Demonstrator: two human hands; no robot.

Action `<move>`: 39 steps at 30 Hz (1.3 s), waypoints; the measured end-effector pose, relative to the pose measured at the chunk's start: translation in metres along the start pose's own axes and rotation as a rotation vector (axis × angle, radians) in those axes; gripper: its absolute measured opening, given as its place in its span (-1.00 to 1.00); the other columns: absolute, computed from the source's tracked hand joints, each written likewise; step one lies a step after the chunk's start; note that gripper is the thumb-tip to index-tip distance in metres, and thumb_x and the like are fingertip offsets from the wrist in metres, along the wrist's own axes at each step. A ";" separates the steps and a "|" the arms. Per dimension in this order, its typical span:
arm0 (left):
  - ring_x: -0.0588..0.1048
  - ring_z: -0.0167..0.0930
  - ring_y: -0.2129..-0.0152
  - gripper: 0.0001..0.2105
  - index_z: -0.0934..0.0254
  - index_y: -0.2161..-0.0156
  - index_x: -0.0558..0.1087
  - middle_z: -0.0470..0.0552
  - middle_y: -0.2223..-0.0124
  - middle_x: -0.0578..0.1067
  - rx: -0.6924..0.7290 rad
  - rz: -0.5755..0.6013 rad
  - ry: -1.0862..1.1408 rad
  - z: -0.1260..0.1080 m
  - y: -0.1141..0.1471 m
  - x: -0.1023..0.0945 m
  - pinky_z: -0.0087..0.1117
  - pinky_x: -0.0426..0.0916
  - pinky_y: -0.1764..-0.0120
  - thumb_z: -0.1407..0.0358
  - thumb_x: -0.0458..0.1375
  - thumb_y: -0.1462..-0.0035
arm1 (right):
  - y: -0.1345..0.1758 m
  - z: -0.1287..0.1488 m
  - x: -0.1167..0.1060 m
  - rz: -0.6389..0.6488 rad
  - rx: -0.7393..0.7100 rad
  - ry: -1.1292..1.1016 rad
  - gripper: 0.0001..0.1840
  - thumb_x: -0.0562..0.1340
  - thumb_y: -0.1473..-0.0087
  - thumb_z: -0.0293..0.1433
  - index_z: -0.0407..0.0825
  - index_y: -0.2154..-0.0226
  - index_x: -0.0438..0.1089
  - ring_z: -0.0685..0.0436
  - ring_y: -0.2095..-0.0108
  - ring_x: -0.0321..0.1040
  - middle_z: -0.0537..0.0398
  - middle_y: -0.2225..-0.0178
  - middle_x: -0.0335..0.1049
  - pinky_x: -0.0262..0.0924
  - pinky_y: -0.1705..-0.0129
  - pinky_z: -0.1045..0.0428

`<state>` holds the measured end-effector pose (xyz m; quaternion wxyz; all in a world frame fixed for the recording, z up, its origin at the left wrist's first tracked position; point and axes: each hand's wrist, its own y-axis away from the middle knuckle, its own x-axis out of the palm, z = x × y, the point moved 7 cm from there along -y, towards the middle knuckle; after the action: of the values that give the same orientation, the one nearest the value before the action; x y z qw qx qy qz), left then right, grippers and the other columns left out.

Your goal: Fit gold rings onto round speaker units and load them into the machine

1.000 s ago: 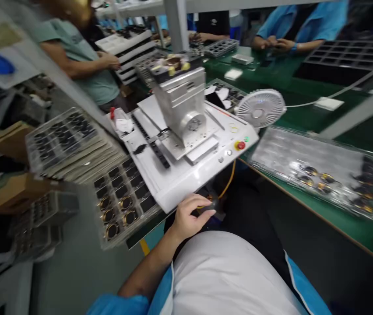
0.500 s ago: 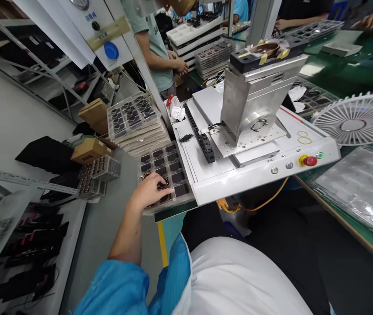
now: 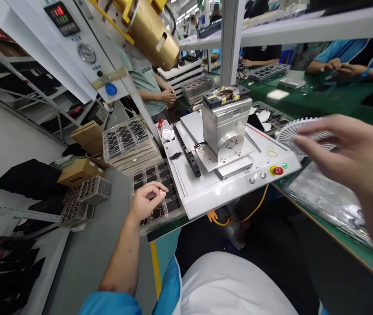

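My left hand (image 3: 148,199) is over a clear compartment tray (image 3: 177,213) with dark square parts, its thumb and fingertips drawn together. Whatever is between them, if anything, is too small to make out. A round gold-rimmed part (image 3: 156,213) lies in the tray just below the hand. My right hand (image 3: 340,146) is raised at the right, slightly blurred, with thumb and fingers apart and nothing visible in them. Behind it is a white fan (image 3: 288,135), partly covered by the fingers. Between my hands stands a white machine base (image 3: 206,194) bearing a metal block fixture (image 3: 227,127).
A stack of clear trays (image 3: 129,140) rises behind the left tray. The machine front has a red emergency button (image 3: 278,170). A gold cylinder (image 3: 155,39) hangs above. Clear plastic trays (image 3: 324,192) lie at right. Another person's hands (image 3: 168,95) show beyond the machine.
My right hand has come into view at the right. My left hand has lifted from the tray, its fingers drawing together. The camera view has tilted up and shifted right.
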<state>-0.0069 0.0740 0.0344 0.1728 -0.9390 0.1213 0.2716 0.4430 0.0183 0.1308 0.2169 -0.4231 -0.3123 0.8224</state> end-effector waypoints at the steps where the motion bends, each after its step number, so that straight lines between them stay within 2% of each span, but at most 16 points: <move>1: 0.58 -0.28 0.30 -0.64 0.24 0.49 0.43 0.13 0.23 0.59 0.055 -0.051 0.071 -0.008 -0.006 0.002 -0.22 0.52 0.20 0.04 0.30 -0.19 | -0.025 0.015 0.009 0.001 -0.055 -0.059 -0.77 0.32 -0.23 -0.16 0.06 0.19 0.53 -0.21 0.22 0.51 -0.02 0.15 0.58 0.40 0.22 -0.08; 3: 0.59 -0.28 0.30 -0.68 0.25 0.40 0.53 0.14 0.22 0.60 0.158 -0.141 0.180 -0.025 -0.018 0.005 -0.22 0.55 0.21 0.04 0.41 -0.07 | -0.078 0.044 0.033 0.046 -0.169 -0.169 -0.80 0.34 -0.21 -0.25 -0.02 0.18 0.54 -0.25 -0.01 0.47 -0.07 0.02 0.56 0.38 -0.01 -0.11; 5: 0.61 -0.26 0.25 -0.66 0.26 0.31 0.59 0.16 0.17 0.60 0.254 -0.212 0.236 -0.040 -0.029 0.007 -0.24 0.57 0.22 0.08 0.52 0.09 | -0.126 0.059 0.062 0.155 -0.215 -0.179 -0.77 0.35 -0.18 -0.39 -0.10 0.10 0.54 -0.27 -0.13 0.40 -0.09 -0.05 0.52 0.27 -0.19 -0.16; 7: 0.62 -0.23 0.18 -0.64 0.26 0.24 0.62 0.17 0.12 0.60 0.320 -0.259 0.235 -0.055 -0.039 0.007 -0.25 0.58 0.18 0.16 0.55 0.14 | -0.164 0.058 0.090 0.304 -0.187 -0.142 -0.74 0.39 -0.09 -0.48 -0.13 0.11 0.57 -0.29 -0.10 0.42 -0.02 0.02 0.54 0.24 -0.24 -0.21; 9: 0.62 -0.23 0.12 -0.67 0.26 0.21 0.64 0.17 0.08 0.61 0.349 -0.294 0.195 -0.068 -0.048 0.006 -0.21 0.59 0.09 0.20 0.53 0.09 | -0.188 0.049 0.112 0.456 -0.164 -0.140 -0.78 0.44 -0.02 -0.46 -0.10 0.21 0.60 -0.26 0.01 0.49 0.10 0.19 0.55 0.28 -0.20 -0.21; 12: 0.63 -0.20 0.04 -0.69 0.25 0.17 0.66 0.19 0.04 0.64 0.373 -0.299 0.140 -0.088 -0.063 0.004 -0.12 0.57 -0.05 0.18 0.50 0.02 | -0.205 0.038 0.125 0.589 -0.182 -0.231 -0.82 0.50 0.03 -0.35 -0.07 0.33 0.60 -0.16 0.13 0.53 0.20 0.33 0.52 0.34 -0.15 -0.15; 15: 0.64 -0.16 0.03 -0.74 0.21 0.26 0.68 0.16 0.01 0.67 0.452 -0.243 0.161 -0.116 -0.088 0.003 -0.03 0.54 -0.11 0.12 0.50 0.01 | -0.208 0.034 0.122 0.598 -0.157 -0.286 -0.77 0.55 0.10 -0.35 -0.07 0.35 0.60 -0.15 0.15 0.53 0.19 0.34 0.52 0.37 -0.12 -0.12; 18: 0.65 -0.15 0.02 -0.75 0.23 0.36 0.67 0.15 -0.01 0.68 0.509 -0.211 0.177 -0.148 -0.127 0.006 -0.02 0.51 -0.12 0.06 0.44 -0.08 | -0.204 0.039 0.116 0.549 -0.146 -0.301 -0.74 0.55 0.14 -0.41 -0.08 0.34 0.58 -0.17 0.18 0.53 0.13 0.33 0.55 0.41 -0.10 -0.16; 22: 0.65 -0.17 0.05 -0.77 0.26 0.34 0.67 0.12 0.07 0.70 0.498 -0.162 0.010 -0.187 -0.195 0.032 -0.11 0.49 -0.09 0.12 0.38 -0.14 | -0.197 0.032 0.099 0.246 -0.065 -0.486 -0.76 0.49 0.05 -0.43 -0.09 0.28 0.52 -0.18 0.18 0.53 0.03 0.25 0.59 0.46 -0.05 -0.16; 24: 0.65 -0.21 0.16 -0.80 0.28 0.40 0.65 0.08 0.22 0.70 0.481 -0.117 -0.177 -0.202 -0.226 0.053 -0.18 0.48 0.00 0.19 0.35 -0.16 | -0.187 0.022 0.088 0.097 0.007 -0.561 -0.77 0.46 0.03 -0.44 -0.09 0.27 0.49 -0.20 0.15 0.54 0.01 0.24 0.59 0.47 -0.04 -0.17; 26: 0.61 -0.25 0.29 -0.80 0.29 0.45 0.62 0.06 0.36 0.66 0.430 -0.064 -0.356 -0.210 -0.249 0.071 -0.22 0.46 0.09 0.25 0.33 -0.17 | -0.170 0.012 0.078 0.029 0.073 -0.605 -0.79 0.44 0.02 -0.44 -0.08 0.28 0.48 -0.23 0.13 0.55 0.00 0.24 0.58 0.46 -0.06 -0.20; 29: 0.55 -0.29 0.38 -0.76 0.31 0.47 0.57 0.05 0.44 0.60 0.410 0.008 -0.495 -0.217 -0.259 0.085 -0.26 0.41 0.16 0.28 0.26 -0.22 | -0.127 -0.003 0.057 0.001 0.170 -0.671 -0.79 0.44 0.04 -0.41 -0.05 0.29 0.48 -0.25 0.10 0.56 -0.04 0.20 0.59 0.44 -0.11 -0.22; 32: 0.55 -0.30 0.32 -0.75 0.30 0.35 0.57 0.04 0.32 0.62 0.506 0.135 -0.481 -0.218 -0.244 0.091 -0.30 0.39 0.12 0.23 0.16 -0.31 | -0.067 -0.031 0.035 -0.024 0.322 -0.693 -0.70 0.48 0.08 -0.34 -0.04 0.25 0.50 -0.25 0.11 0.57 -0.09 0.17 0.60 0.46 -0.07 -0.19; 34: 0.56 -0.25 0.19 -0.77 0.30 0.17 0.56 0.07 0.15 0.63 0.563 0.188 -0.483 -0.215 -0.232 0.092 -0.27 0.39 0.04 0.15 0.21 -0.28 | -0.022 -0.060 0.028 -0.043 0.478 -0.695 -0.63 0.51 0.16 -0.29 -0.01 0.25 0.51 -0.27 0.16 0.57 -0.10 0.19 0.61 0.49 0.01 -0.17; 37: 0.53 -0.08 0.01 -0.46 0.32 -0.01 0.48 0.18 -0.03 0.56 0.631 0.209 -0.545 -0.210 -0.222 0.093 -0.13 0.36 -0.11 0.01 0.42 -0.03 | 0.043 -0.108 0.032 -0.048 0.757 -0.676 -0.57 0.52 0.25 -0.27 0.05 0.25 0.50 -0.33 0.25 0.58 -0.09 0.27 0.60 0.53 0.14 -0.18; 39: 0.50 0.00 -0.05 -0.33 0.32 -0.03 0.47 0.21 -0.06 0.54 0.640 0.246 -0.550 -0.207 -0.223 0.094 -0.04 0.33 -0.17 -0.04 0.48 0.10 | 0.081 -0.132 0.044 0.035 0.918 -0.631 -0.51 0.52 0.23 -0.26 0.09 0.18 0.49 -0.35 0.33 0.56 -0.08 0.34 0.58 0.53 0.21 -0.20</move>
<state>0.2395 0.1836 0.2041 0.4471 -0.7095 0.2596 0.4789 0.5214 0.0319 -0.0094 0.2613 -0.0237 0.0351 0.9643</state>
